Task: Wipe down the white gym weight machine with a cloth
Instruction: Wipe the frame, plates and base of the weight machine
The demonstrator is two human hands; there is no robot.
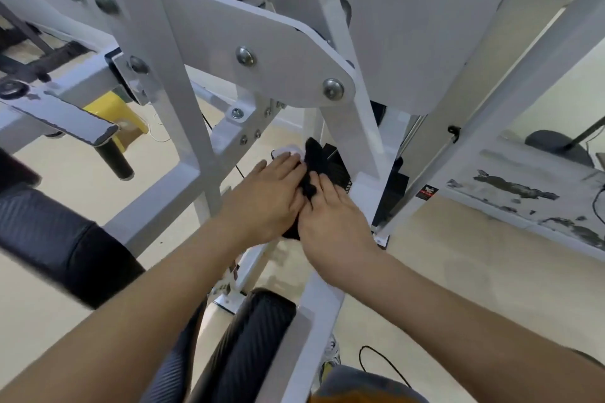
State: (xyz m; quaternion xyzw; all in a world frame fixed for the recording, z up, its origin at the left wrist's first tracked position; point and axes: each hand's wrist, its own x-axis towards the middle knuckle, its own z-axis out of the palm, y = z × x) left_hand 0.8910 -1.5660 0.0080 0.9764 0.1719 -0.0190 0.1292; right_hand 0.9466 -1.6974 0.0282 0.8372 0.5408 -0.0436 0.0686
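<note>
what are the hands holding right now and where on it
A black cloth: the right hand grips its bunched middle, the left hand presses flat on its left side; its far end sticks out free.

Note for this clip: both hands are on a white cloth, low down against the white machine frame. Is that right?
Not quite: the cloth is black, not white. The head view shows the left hand and the right hand both on it, low down against the white machine frame.
</note>
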